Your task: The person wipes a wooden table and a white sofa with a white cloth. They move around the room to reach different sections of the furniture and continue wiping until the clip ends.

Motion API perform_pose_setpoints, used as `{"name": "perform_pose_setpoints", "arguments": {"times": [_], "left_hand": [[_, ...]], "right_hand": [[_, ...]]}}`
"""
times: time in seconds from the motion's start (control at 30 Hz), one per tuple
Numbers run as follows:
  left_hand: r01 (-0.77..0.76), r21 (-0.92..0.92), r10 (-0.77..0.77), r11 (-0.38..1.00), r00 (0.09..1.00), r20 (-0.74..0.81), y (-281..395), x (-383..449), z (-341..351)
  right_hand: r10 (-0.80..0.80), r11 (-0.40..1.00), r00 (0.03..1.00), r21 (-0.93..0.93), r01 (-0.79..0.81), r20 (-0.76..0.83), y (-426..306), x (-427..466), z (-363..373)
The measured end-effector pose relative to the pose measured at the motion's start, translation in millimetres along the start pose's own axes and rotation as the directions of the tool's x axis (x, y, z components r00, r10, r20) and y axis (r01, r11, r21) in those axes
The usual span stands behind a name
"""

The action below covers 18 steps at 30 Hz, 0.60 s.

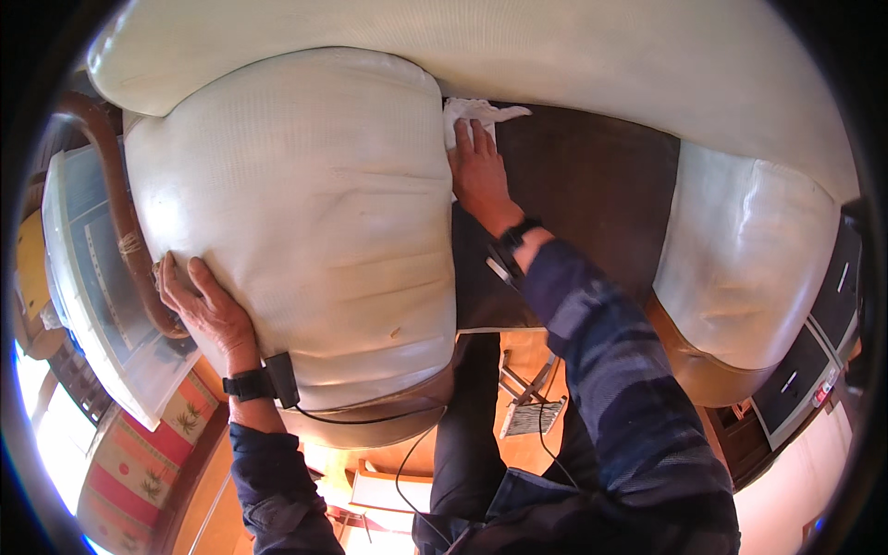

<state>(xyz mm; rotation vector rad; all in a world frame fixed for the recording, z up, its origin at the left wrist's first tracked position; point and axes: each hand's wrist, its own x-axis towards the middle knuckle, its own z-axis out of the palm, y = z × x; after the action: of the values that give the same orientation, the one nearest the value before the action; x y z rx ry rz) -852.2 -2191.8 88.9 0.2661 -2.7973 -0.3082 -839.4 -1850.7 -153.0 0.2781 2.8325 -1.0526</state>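
Note:
A cream padded seat cushion (291,194), apparently leather or vinyl, spreads before me with creases along its front and right side. My left hand (211,309) rests on the cushion's left edge, fingers apart and holding nothing. Beyond the cushion's right edge, my right hand (480,170) presses its fingers onto a crumpled white cloth (466,111). That cloth lies at the back corner of a dark brown flat section (576,201), against the cushion's side. Part of the cloth is hidden under the fingers. Both wrists wear black straps with small devices.
A cream backrest (485,48) curves across the far side. Another cream padded part (749,257) stands at right. To the left are a brown curved rail (118,187) and a translucent plastic bin (90,277). Black cables (368,420) hang near my legs; a folding stool (531,409) stands below.

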Motion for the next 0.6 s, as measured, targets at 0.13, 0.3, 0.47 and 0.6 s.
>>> {"name": "perform_pose_setpoints", "arguments": {"times": [0.13, 0.3, 0.47, 0.6], "left_hand": [[0.003, 0.038, -0.003, 0.999, 1.000, 0.013, 2, 0, -1], [0.022, 0.041, -0.023, 0.999, 1.000, 0.019, 0, 0, 0], [-0.017, 0.102, 0.020, 0.995, 1.000, -0.023, -7, 0, 1], [-0.078, 0.133, 0.086, 0.988, 0.994, -0.061, -17, 3, 5]], "right_hand": [[-0.143, 0.939, 0.988, -0.307, 0.152, 0.051, 25, 28, 39], [-0.193, 0.834, 0.951, -0.471, 0.289, 0.242, 46, 23, 53], [-0.279, 0.864, 0.959, -0.425, 0.271, 0.046, 74, 24, 41], [-0.191, 0.859, 0.981, -0.481, 0.175, 0.016, 150, 15, -15]]}}
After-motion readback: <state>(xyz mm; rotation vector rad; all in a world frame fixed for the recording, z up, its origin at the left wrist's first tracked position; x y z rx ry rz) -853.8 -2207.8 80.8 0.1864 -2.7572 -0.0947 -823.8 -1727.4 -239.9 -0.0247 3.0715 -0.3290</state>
